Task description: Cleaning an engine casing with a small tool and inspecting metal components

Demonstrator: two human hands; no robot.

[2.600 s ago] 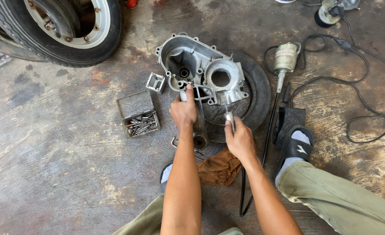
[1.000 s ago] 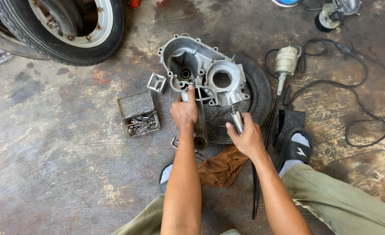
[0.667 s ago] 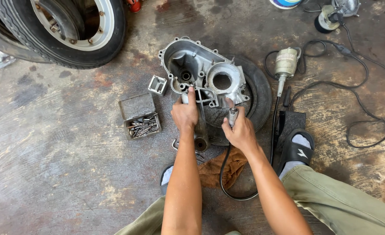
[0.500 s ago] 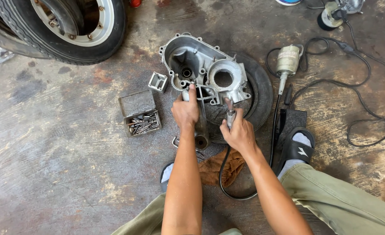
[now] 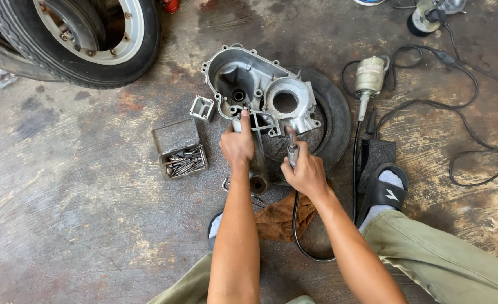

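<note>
Left hand [image 5: 237, 147] presses down on the near edge of the metal engine cover [image 5: 260, 93], thumb stretched up onto the casting, fingers curled over its rim — a bracing grip, apparently to keep the part from shifting. The cover lies hollow side up on a small tyre [image 5: 330, 121] laid flat on the concrete floor [image 5: 80, 225], which lifts it and cushions it.

Right hand [image 5: 305, 171] is wrapped tight round a slim rotary handpiece [image 5: 292, 151], tip pointing up at the cover's lower edge; its black flexible shaft [image 5: 298, 231] loops back past a brown rag [image 5: 277, 217] toward the motor unit [image 5: 370, 76] lying beside the tyre (handy, out of the way). A sandalled foot [image 5: 385, 188] rests by a black pedal [image 5: 375, 153].

An open metal box of bits [image 5: 180, 152] sits just left, within reach.

Against the frame half a second back — the handpiece tip sits closer to the casting; left hand unchanged.
</note>
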